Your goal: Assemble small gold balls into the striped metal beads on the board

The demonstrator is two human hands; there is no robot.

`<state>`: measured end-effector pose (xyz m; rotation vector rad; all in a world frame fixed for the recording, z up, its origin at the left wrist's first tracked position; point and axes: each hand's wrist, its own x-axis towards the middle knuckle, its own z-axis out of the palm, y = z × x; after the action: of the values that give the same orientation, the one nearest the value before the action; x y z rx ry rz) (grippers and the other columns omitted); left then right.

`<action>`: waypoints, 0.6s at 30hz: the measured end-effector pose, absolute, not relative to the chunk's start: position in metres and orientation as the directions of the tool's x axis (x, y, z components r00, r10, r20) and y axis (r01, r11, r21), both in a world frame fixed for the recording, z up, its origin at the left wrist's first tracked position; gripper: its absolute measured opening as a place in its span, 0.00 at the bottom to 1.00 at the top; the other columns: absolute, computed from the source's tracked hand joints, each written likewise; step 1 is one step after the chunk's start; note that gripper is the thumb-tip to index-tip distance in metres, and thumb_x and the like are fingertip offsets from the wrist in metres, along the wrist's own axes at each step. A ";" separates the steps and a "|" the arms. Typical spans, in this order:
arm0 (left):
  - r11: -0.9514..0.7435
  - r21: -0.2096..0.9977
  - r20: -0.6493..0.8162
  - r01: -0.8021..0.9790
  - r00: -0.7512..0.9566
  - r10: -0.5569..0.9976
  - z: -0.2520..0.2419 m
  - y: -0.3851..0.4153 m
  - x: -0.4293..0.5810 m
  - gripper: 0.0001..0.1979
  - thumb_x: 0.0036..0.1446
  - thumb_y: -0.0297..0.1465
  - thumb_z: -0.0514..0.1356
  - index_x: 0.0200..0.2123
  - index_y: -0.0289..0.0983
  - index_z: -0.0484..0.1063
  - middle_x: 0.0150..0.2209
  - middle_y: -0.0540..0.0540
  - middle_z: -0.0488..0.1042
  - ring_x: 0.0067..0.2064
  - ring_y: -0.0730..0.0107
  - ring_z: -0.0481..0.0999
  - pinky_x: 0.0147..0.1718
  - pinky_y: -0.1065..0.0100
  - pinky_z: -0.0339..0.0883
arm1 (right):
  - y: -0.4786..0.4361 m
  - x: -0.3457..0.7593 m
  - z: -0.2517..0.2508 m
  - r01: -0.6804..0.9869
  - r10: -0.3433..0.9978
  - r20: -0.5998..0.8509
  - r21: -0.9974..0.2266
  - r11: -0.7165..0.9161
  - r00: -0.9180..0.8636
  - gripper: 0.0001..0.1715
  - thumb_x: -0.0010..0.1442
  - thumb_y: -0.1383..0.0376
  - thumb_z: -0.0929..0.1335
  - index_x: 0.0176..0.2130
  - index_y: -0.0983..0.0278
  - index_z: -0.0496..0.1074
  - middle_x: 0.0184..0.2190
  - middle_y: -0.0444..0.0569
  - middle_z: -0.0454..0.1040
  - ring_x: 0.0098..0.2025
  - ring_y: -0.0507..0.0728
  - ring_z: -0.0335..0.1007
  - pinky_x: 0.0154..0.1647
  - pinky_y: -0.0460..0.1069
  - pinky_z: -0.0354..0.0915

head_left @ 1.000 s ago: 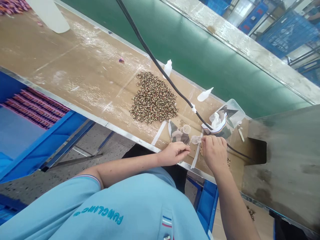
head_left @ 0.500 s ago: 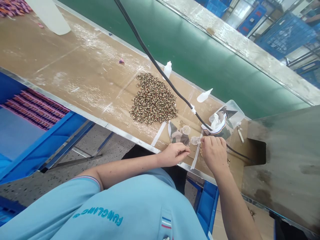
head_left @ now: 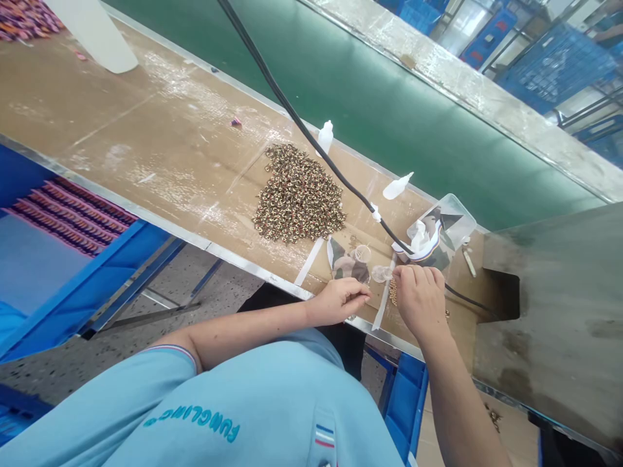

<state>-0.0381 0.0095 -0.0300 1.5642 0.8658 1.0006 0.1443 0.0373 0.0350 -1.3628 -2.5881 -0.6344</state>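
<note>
My left hand (head_left: 342,301) rests by the table's near edge with thumb and fingers pinched together; whatever is between them is too small to name. Just beyond it lies a camouflage cloth (head_left: 341,266) with a small clear round cup (head_left: 361,253) on it. Over to the right, my right hand (head_left: 421,301) is closed in a pinch, its fingertips close beside another clear small cup (head_left: 381,274). Tiny tan pieces (head_left: 392,293) lie partly hidden by that hand. Behind my left hand spreads a big heap of small gold-and-brown pieces (head_left: 299,198).
Two white squeeze bottles (head_left: 326,137) (head_left: 398,186) are near the far edge. A black cable (head_left: 302,123) hangs across the table. At right are a clear plastic tub (head_left: 464,217) with cloth, a knife-like tool (head_left: 469,263) and a grey metal box (head_left: 559,311). Behind runs a green belt (head_left: 389,136).
My right hand has shifted very slightly to the right, showing more of the tan pieces. My left hand stays in place, still pinched.
</note>
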 end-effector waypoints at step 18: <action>0.555 0.710 -0.340 -0.433 0.479 0.809 -0.020 0.021 -0.040 0.18 0.42 0.35 0.70 0.34 0.31 0.69 0.27 0.47 0.77 0.27 0.75 0.77 0.31 0.73 0.69 | -0.014 0.123 0.002 0.738 0.933 0.359 -0.625 0.255 -0.019 0.06 0.63 0.64 0.60 0.34 0.61 0.63 0.28 0.44 0.67 0.30 0.53 0.63 0.30 0.48 0.58</action>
<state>-0.0405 0.0215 -0.0196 0.5913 0.7231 0.8140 0.1229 -0.0137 0.0021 -1.5295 -1.8009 0.3401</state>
